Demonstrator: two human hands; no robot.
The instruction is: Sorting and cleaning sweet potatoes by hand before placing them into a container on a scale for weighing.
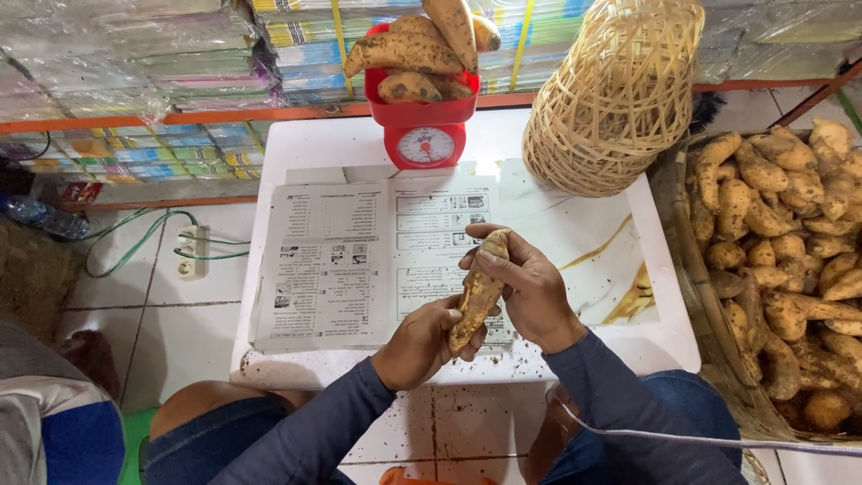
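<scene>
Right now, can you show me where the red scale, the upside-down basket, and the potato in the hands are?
Red scale [425, 144], head view, on its round dial.
Upside-down basket [615, 99], head view, on its woven side.
Sweet potato [479, 292], head view, on its bare middle between both hands.

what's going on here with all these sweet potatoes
A seated person holds one dirt-covered sweet potato in both hands over a small white table lined with printed paper. The left hand grips its lower end, the right hand wraps the upper part. A red scale at the table's far edge carries several more, and a big basket on the right is full of them.
</scene>
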